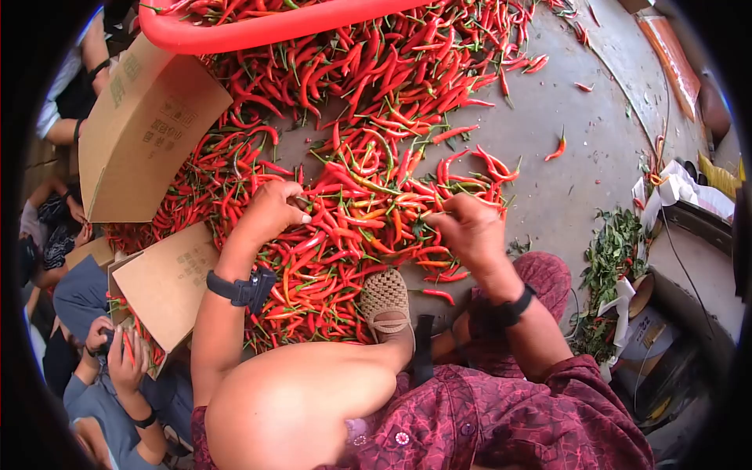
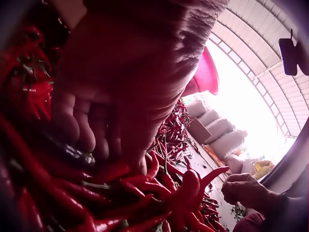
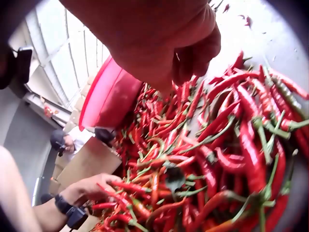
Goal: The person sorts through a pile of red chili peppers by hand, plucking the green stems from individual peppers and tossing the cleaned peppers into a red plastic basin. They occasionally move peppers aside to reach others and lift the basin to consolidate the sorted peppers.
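Observation:
Over a heap of red chillies (image 1: 345, 227), the left hand (image 1: 272, 210) reaches down from the left, its palm side filling much of the left wrist view. Its loosely bent fingers (image 2: 84, 126) rest on chillies, by a dark glossy one (image 2: 72, 153); no chilli shows clearly gripped. The right hand (image 1: 472, 231) hovers at the heap's right side. Its fingers (image 3: 195, 60) are curled in toward the palm in the right wrist view, and nothing shows in them. Between the hands lie red chillies with green stems and a dark leaf (image 3: 175, 178).
A red plastic tub (image 1: 274, 30) stands at the heap's far side. Cardboard boxes (image 1: 149, 133) are at the left, with other people beyond. A sandalled foot (image 1: 385, 301) is at the heap's near edge. Green leaves (image 1: 615, 266) and paper lie on the right of the grey floor (image 1: 564, 188).

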A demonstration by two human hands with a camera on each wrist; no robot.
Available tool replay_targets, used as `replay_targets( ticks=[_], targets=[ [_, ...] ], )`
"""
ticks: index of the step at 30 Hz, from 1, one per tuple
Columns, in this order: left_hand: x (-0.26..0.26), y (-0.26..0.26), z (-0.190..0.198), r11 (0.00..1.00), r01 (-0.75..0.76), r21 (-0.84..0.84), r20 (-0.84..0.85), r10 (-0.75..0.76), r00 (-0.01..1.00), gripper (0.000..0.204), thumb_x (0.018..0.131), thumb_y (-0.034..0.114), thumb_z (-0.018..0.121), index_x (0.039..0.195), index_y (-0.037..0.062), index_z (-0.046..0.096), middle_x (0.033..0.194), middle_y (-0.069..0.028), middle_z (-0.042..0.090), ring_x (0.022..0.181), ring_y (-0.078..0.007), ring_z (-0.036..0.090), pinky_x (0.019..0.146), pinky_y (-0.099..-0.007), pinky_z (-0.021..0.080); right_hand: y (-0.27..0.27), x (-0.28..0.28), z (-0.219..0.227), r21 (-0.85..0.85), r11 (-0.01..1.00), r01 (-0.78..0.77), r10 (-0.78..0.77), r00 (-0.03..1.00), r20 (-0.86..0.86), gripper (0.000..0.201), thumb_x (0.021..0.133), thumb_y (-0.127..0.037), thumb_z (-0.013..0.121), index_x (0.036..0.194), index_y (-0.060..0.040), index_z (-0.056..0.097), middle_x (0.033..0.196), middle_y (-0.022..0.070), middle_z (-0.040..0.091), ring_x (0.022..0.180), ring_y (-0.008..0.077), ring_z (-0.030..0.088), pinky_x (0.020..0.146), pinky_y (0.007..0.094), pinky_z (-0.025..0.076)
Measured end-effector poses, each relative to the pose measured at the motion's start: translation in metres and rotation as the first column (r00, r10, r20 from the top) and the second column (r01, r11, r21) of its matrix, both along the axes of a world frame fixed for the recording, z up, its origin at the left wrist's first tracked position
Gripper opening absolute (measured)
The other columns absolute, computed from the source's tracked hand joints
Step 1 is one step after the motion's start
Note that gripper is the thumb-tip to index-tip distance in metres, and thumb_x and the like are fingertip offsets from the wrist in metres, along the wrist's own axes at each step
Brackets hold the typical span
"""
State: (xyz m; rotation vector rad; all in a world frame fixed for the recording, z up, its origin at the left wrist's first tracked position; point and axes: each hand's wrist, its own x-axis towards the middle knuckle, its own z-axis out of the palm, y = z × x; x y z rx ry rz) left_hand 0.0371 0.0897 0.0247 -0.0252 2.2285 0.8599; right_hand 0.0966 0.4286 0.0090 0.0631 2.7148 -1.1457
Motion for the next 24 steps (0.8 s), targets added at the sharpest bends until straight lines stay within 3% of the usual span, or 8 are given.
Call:
replay_targets(
  ticks=[3,6,12,15,17,19,21,24],
  targets=[
    [-0.001,-0.005,0.002,0.985,-0.099,0.138,0.085,0.088,0.992,0.022,0.068,0.005,0.076,0.085,-0.0027,0.064,0.074,-0.0062,0.066,0.069,-0.0121,0.061,0.063,-0.0289,0.048,-0.03,0.007,-0.023,0.087,0.988,-0.126,0.114,0.984,0.136,0.02,0.076,-0.017,0.076,0.085,-0.0028,0.065,0.075,0.0124,0.065,0.067,0.0232,0.065,0.062,0.033,0.051],
    [-0.006,0.002,0.018,0.99,-0.128,0.052,-0.03,0.13,0.991,0.02,0.074,0.008,0.073,0.089,-0.0018,0.065,0.075,-0.0056,0.066,0.071,-0.0109,0.062,0.065,-0.0274,0.049,-0.02,0.011,-0.037,-0.234,0.969,-0.079,0.066,0.996,-0.06,0.015,0.078,-0.008,0.072,0.09,-0.0017,0.067,0.077,0.0121,0.066,0.069,0.0213,0.065,0.064,0.0315,0.052],
    [-0.012,0.028,0.011,0.964,-0.204,0.168,-0.211,0.237,0.948,0.026,0.076,0.011,0.072,0.098,0.0008,0.063,0.082,-0.0081,0.065,0.074,-0.0175,0.061,0.071,-0.0325,0.049,0.025,0.008,-0.008,-0.566,0.791,0.232,0.001,0.925,0.38,0.006,0.085,-0.003,0.064,0.09,-0.0011,0.066,0.076,0.007,0.068,0.069,0.0134,0.064,0.062,0.0266,0.051],
    [-0.017,0.067,0.033,0.975,0.207,-0.079,-0.656,-0.207,0.726,0.033,0.072,0.011,0.073,0.102,0.0032,0.062,0.095,-0.0109,0.063,0.09,-0.0274,0.059,0.082,-0.037,0.047,0.081,-0.003,0.021,-0.653,0.58,0.486,-0.202,0.863,0.463,0.008,0.089,-0.007,0.061,0.096,-0.0028,0.062,0.077,0.0039,0.065,0.069,0.0137,0.063,0.063,0.0243,0.051],
    [-0.015,0.081,0.028,0.95,0.306,-0.062,-0.587,-0.282,0.759,0.041,0.068,0.014,0.075,0.106,0.0052,0.06,0.103,-0.0099,0.061,0.102,-0.0301,0.054,0.091,-0.0393,0.043,0.173,-0.008,0.0,-0.883,0.097,0.458,-0.405,0.829,0.386,0.008,0.092,-0.013,0.059,0.09,-0.006,0.063,0.085,0.0053,0.067,0.081,0.0148,0.065,0.065,0.0243,0.052],
    [-0.005,0.099,0.019,0.909,0.39,-0.149,-0.674,-0.382,0.633,0.052,0.065,0.02,0.079,0.112,0.0072,0.059,0.111,-0.0082,0.059,0.107,-0.0284,0.053,0.094,-0.0419,0.041,0.246,-0.006,-0.022,-0.786,-0.228,0.574,-0.744,0.419,0.521,0.013,0.093,-0.019,0.058,0.095,-0.0073,0.062,0.096,0.0084,0.067,0.092,0.0194,0.064,0.073,0.0317,0.053],
    [0.004,0.115,0.003,0.864,0.425,-0.269,-0.7,-0.479,0.53,0.069,0.058,0.029,0.084,0.118,0.0085,0.056,0.115,-0.0084,0.056,0.114,-0.0267,0.048,0.098,-0.0443,0.037,0.248,-0.003,-0.042,-0.566,-0.122,0.815,-0.763,0.288,0.579,0.026,0.093,-0.026,0.059,0.107,-0.0043,0.058,0.101,0.0106,0.066,0.097,0.0234,0.064,0.079,0.0405,0.053],
    [0.012,0.126,-0.008,0.794,0.472,-0.383,-0.561,-0.606,0.565,0.049,0.06,0.021,0.081,0.103,0.0096,0.059,0.101,-0.0061,0.056,0.104,-0.025,0.051,0.09,-0.0437,0.041,0.152,-0.006,-0.016,-0.227,0.652,0.724,-0.486,0.628,0.607,0.042,0.09,-0.035,0.061,0.116,-0.0031,0.055,0.093,0.0105,0.065,0.083,0.0215,0.065,0.068,0.0352,0.054]
  ],
)
